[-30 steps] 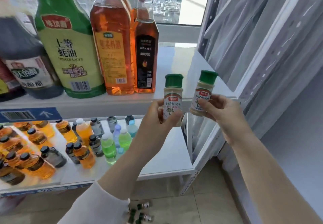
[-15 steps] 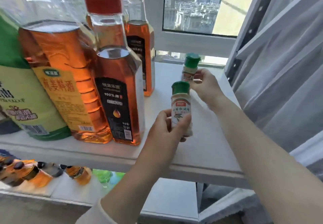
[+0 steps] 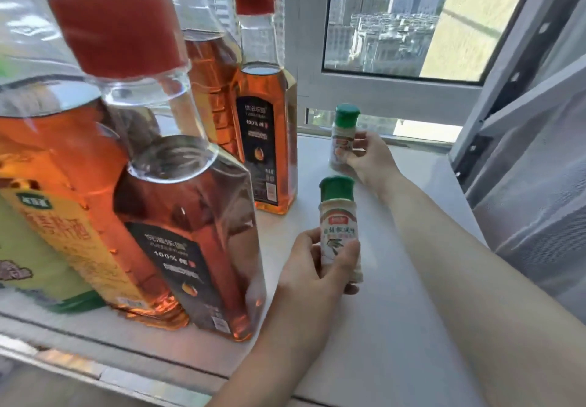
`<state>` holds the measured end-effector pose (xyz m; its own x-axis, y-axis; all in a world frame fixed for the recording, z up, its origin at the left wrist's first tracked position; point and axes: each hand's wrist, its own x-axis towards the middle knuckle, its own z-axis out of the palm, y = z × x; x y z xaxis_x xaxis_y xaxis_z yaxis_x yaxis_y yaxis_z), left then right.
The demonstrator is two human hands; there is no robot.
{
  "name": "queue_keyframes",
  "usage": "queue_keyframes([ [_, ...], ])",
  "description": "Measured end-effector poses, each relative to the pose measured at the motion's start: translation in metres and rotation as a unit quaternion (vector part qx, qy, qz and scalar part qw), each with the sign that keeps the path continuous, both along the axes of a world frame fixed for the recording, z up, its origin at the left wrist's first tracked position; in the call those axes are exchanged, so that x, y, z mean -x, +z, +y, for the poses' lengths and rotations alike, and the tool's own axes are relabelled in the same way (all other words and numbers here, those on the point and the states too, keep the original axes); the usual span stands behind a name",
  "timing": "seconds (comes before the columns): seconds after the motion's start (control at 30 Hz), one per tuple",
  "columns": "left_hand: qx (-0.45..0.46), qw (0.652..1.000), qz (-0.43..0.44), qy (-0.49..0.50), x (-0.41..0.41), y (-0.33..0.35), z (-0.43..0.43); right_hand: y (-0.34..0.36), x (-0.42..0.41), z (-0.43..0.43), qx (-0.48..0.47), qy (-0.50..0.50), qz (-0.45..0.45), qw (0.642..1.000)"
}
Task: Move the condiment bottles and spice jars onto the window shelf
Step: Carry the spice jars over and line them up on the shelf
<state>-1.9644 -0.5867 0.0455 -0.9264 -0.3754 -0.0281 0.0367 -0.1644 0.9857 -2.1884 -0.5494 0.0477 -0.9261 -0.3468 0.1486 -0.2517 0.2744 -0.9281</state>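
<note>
The left hand [image 3: 312, 267] grips the near spice jar [image 3: 339, 232], fingers curled around its lower half, low over the white window shelf [image 3: 412, 295]. At 12 o'clock from it, near the window frame, the right hand [image 3: 369, 160] clamps the far spice jar [image 3: 344, 135]; I cannot tell if this jar's base touches the shelf. At 9 o'clock stand the amber oil bottles [image 3: 268, 143].

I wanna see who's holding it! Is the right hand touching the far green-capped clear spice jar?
Touching. Head view: the right hand grips the far green-capped clear spice jar, thumb across its label.
</note>
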Motion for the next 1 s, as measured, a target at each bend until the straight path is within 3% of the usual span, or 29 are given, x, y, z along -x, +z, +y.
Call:
queue_keyframes([
  [0.27,0.031,0.999,-0.020,0.003,0.007,0.004,-0.001,0.005,-0.010,0.004,0.009,-0.017,-0.017,1.000],
  [0.4,0.102,0.995,-0.024,0.002,0.015,0.006,-0.001,0.035,-0.040,0.019,0.102,-0.100,-0.003,0.990],
  [0.47,0.134,0.991,-0.030,0.009,0.018,0.007,-0.001,0.049,-0.060,0.028,0.130,-0.086,0.004,0.988],
  [0.7,0.165,0.986,-0.029,0.017,0.022,0.017,0.004,0.069,-0.113,0.047,0.008,0.049,-0.004,0.999],
  [0.83,0.168,0.985,-0.032,0.014,0.021,0.021,0.004,0.068,-0.119,0.052,0.013,0.087,-0.039,0.995],
  [1.0,0.218,0.974,-0.065,0.022,0.019,0.020,0.004,0.059,-0.107,0.049,-0.018,-0.014,0.084,0.996],
])
